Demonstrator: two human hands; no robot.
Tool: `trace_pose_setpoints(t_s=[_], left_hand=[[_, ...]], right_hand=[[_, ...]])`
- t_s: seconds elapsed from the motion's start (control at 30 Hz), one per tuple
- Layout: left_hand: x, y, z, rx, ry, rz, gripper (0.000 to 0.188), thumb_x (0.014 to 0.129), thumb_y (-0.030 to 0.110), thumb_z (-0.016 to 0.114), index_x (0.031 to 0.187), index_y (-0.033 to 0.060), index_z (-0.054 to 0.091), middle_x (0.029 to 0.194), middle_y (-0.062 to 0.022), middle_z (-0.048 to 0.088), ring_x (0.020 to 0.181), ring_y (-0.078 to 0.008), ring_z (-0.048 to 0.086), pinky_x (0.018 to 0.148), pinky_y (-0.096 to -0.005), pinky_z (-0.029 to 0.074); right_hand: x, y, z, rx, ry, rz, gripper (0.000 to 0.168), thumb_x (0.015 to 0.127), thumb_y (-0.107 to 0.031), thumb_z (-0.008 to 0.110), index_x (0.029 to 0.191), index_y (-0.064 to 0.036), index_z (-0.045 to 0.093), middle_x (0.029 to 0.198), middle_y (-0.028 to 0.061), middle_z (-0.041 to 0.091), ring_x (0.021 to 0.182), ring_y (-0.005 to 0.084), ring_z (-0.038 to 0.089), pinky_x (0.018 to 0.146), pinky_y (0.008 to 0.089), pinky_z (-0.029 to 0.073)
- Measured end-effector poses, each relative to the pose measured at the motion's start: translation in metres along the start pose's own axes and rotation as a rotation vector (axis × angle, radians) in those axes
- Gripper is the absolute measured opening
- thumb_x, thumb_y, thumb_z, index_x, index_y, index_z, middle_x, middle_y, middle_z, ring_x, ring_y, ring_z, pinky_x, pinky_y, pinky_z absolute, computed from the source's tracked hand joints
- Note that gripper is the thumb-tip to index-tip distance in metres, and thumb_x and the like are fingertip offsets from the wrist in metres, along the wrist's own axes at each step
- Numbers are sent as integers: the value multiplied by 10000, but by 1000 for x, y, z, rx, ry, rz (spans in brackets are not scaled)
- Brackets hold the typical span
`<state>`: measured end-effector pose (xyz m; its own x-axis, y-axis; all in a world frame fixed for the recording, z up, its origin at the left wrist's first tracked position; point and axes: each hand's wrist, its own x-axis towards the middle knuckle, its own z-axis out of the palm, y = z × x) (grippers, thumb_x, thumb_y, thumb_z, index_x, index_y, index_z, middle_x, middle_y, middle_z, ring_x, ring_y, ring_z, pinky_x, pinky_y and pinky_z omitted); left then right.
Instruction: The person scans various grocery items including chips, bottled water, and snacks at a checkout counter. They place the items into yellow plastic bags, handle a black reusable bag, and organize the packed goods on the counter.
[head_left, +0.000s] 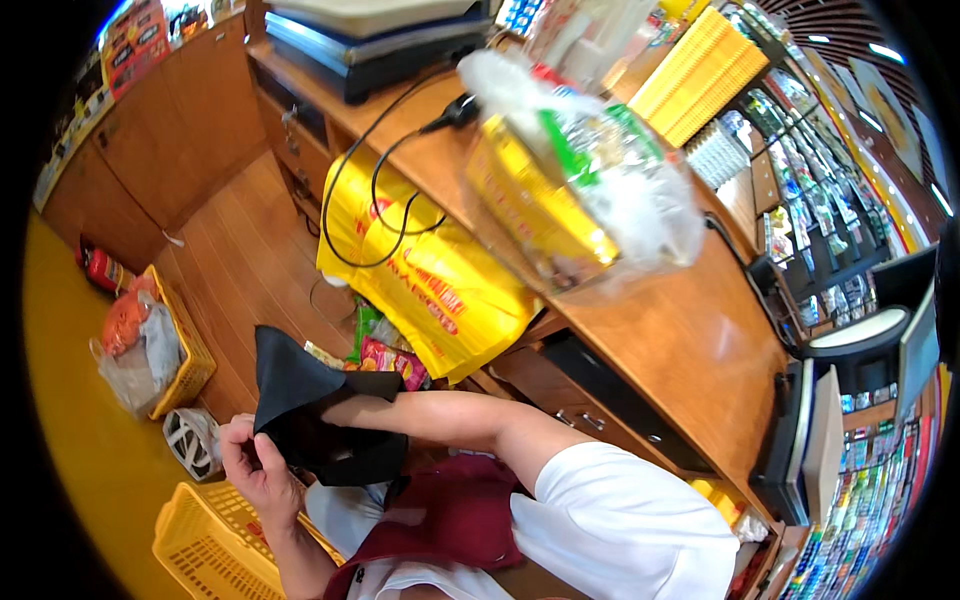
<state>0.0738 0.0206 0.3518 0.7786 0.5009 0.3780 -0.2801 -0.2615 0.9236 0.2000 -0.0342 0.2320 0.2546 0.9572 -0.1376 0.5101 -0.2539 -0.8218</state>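
My left hand pinches the rim of a black bag between thumb and fingers. The bag's mouth gapes towards me, and its inside is dark. My right forearm reaches into it from the right, so the right hand is hidden inside and I cannot tell whether it grips anything. The bag hangs in front of my maroon apron. Just beyond it, snack packets lie low beside the counter. A large yellow printed bag hangs against the counter front.
On the wooden counter stand a clear plastic bag with a yellow box and a weighing scale; a black cable dangles. Yellow baskets and a fire extinguisher are on the left.
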Motion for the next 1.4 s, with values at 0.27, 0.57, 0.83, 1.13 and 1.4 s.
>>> trace_pose_setpoints(t_s=[0.27, 0.57, 0.83, 1.13, 1.4], left_hand=[[53, 172, -18, 31, -18, -1, 59, 906, 71, 458, 882, 43, 412, 820, -8, 424, 742, -79, 383, 703, -203, 336], [120, 295, -36, 323, 98, 21, 92, 937, 96, 440, 873, 30, 435, 788, 14, 376, 729, -71, 362, 679, -186, 331], [138, 306, -52, 403, 166, -29, 138, 953, 139, 435, 886, 21, 460, 800, 6, 419, 741, -76, 387, 681, -198, 353], [160, 330, -28, 812, 423, 14, 212, 962, 192, 439, 897, -7, 469, 778, -27, 422, 710, -112, 398, 645, -232, 367], [155, 342, -37, 1160, 655, -67, 289, 952, 276, 447, 920, -5, 509, 784, -55, 460, 678, -137, 424, 613, -255, 378]], right_hand=[[-56, -141, -78, -12, 268, -112, 307, 791, -121, 532, 1089, -47, 538, 1074, 165, 579, 1009, 299, 556, 833, 374, 453], [-210, -371, -278, -238, 314, -235, 390, 755, -73, 572, 1135, -29, 496, 1049, 175, 579, 963, 327, 574, 807, 400, 476], [-443, -313, -388, 25, 1171, 293, 307, 788, -102, 603, 1091, -66, 579, 959, 92, 633, 819, 138, 612, 719, 293, 520], [-501, -48, -584, -456, 1446, 649, 323, 773, -162, 640, 1087, -101, 599, 981, 156, 641, 879, 284, 628, 774, 360, 497], [-405, 47, -706, -570, 1059, 731, 232, 791, -157, 541, 997, -173, 647, 1053, 136, 622, 944, 304, 602, 820, 375, 474]])
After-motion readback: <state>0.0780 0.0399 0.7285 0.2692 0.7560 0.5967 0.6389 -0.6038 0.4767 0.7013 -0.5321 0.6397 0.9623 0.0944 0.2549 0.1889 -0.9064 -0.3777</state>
